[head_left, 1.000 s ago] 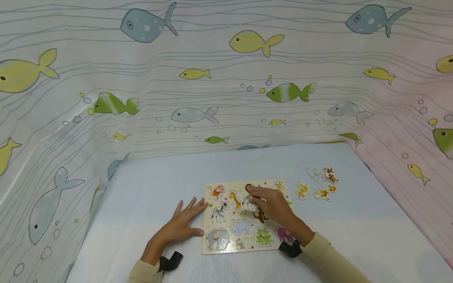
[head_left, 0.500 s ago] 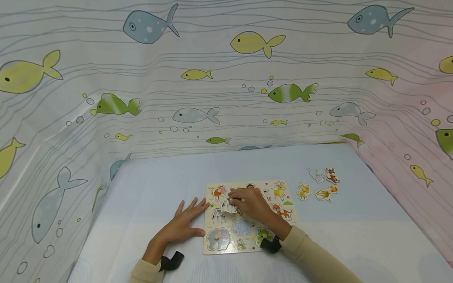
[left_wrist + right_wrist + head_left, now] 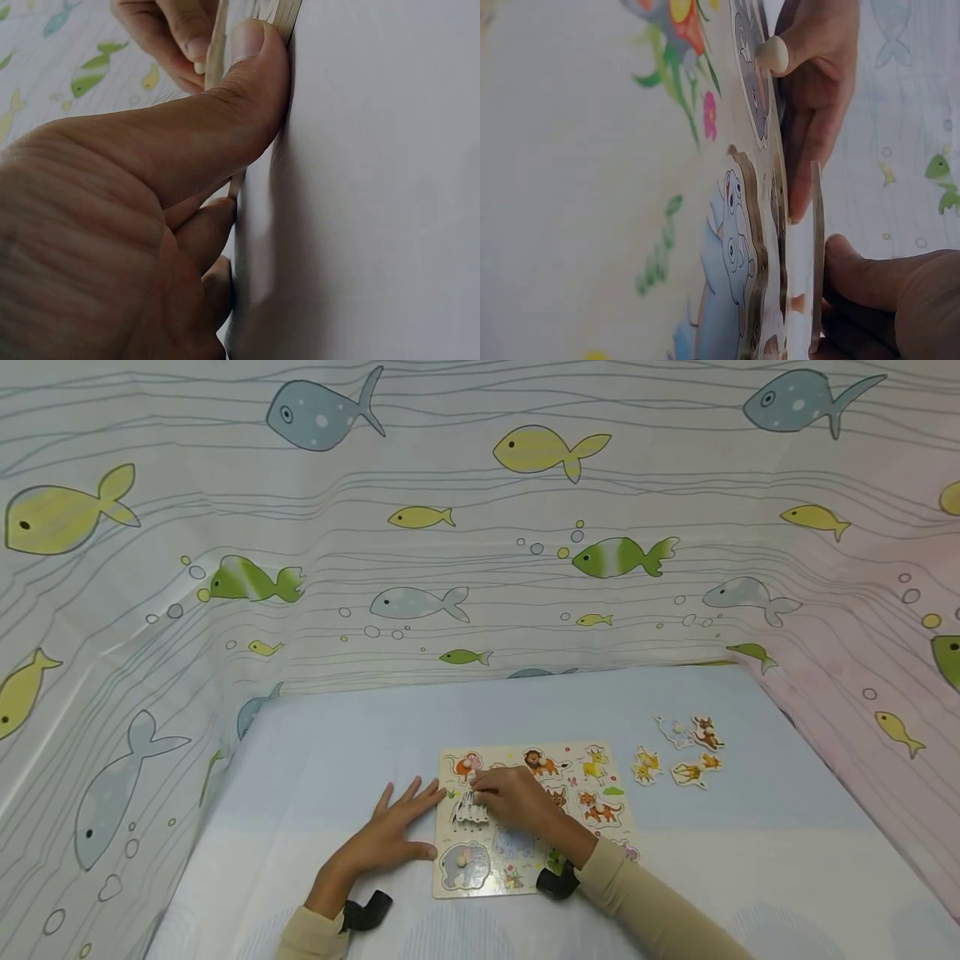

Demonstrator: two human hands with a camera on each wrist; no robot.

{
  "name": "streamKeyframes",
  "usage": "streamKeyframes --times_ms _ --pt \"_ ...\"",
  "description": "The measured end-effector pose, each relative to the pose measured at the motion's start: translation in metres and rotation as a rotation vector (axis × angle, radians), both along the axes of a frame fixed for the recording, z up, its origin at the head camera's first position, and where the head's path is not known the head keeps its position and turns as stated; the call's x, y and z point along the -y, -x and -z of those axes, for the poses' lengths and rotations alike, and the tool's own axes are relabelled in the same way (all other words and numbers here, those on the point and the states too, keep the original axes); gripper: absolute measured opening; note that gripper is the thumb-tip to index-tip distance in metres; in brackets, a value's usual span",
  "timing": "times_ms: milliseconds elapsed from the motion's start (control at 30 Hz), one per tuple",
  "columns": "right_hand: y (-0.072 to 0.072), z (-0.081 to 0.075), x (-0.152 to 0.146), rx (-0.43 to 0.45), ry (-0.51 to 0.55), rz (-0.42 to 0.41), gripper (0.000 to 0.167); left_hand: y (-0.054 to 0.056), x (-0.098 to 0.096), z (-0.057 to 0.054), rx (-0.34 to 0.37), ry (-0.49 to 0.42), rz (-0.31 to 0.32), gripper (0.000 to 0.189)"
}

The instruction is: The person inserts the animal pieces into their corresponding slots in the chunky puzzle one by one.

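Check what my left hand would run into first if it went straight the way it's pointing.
Your left hand would probably meet the animal puzzle board first, at its left edge, which it seems to touch already; whether it would push or slide over is hard to tell.

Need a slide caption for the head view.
Right hand holds a zebra piece over the animal puzzle board while the left hand touches its edge.
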State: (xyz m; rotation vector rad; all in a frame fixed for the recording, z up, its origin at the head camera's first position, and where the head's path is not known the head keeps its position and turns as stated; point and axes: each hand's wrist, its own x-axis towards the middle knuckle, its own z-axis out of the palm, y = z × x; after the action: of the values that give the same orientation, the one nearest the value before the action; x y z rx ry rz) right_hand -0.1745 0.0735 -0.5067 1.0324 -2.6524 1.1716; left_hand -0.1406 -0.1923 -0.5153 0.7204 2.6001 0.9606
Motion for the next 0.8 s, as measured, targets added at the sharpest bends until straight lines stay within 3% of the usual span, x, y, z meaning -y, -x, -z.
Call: streamKeyframes --times_ms 333,800 --pt "-0.0030 0.0081 0.0053 0.046 0.003 -0.024 0.017 0.0004 0.0007 0.0011 0.004 0.006 0.009 0.091" --pt "-0.0071 0.0090 0.0088 -0.010 -0.039 -0.038 0.019 0.0001 0.0003 0.0006 0.004 -0.007 0.006 0.090"
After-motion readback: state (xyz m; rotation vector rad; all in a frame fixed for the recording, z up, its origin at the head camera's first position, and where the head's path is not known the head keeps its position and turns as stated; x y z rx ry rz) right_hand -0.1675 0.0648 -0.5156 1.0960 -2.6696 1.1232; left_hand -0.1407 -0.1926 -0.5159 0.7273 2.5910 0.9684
